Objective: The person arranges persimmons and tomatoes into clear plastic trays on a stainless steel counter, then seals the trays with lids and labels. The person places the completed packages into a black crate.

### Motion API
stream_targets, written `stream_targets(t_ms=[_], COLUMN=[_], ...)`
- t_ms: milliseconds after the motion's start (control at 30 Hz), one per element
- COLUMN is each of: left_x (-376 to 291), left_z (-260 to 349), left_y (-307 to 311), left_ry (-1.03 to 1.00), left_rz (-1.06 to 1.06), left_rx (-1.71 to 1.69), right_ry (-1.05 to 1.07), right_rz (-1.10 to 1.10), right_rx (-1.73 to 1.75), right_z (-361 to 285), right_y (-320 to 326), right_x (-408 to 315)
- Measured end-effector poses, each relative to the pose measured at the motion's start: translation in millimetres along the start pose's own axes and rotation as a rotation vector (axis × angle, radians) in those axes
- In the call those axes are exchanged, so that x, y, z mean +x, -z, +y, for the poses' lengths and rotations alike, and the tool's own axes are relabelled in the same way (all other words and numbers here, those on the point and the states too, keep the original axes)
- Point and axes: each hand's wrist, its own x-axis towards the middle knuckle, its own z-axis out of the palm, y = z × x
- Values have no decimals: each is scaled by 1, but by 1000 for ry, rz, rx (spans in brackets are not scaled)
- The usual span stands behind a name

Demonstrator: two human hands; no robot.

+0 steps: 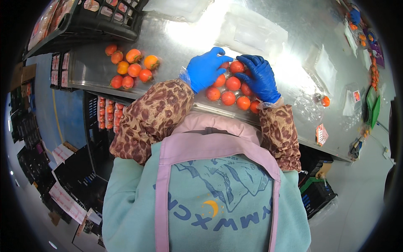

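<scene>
A clear plastic tray or pack point(236, 93) with several round red-orange fruits point(233, 83), tomatoes or persimmons, lies at the table's front edge before me. My left hand point(204, 70), in a blue glove, is at its far left side, fingers curved and apart over the fruits there. Over the right side bends my right hand point(259, 77), also blue-gloved, its fingers curled among the fruits. Whether it grips one is hidden by the fingers. Further left on the table is a loose group of orange and red fruits point(134, 70), some showing green calyxes.
A black crate point(94, 33) of packs stands at the far left. Clear plastic sheets or trays point(252, 33) lie beyond my hands. To the right are crumpled clear film point(310, 105), a single fruit point(325, 101) and a printed card point(321, 134). Packed fruits point(109, 114) sit below the table's left edge.
</scene>
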Motion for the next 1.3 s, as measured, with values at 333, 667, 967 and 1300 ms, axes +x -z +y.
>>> stream_targets(t_ms=[333, 667, 967, 1300], left_x=[26, 28, 21, 1], left_z=[-9, -5, -18, -35], left_y=[18, 26, 25, 29], left_ry=[-349, -377, -421, 195], left_rz=[-209, -258, -229, -174], left_rx=[394, 341, 115, -769], right_ry=[107, -121, 104, -111], right_rz=[-103, -160, -157, -185], right_rx=[-228, -167, -245, -123], right_z=[-16, -17, -17, -16], right_y=[14, 16, 17, 16], right_x=[10, 6, 9, 14])
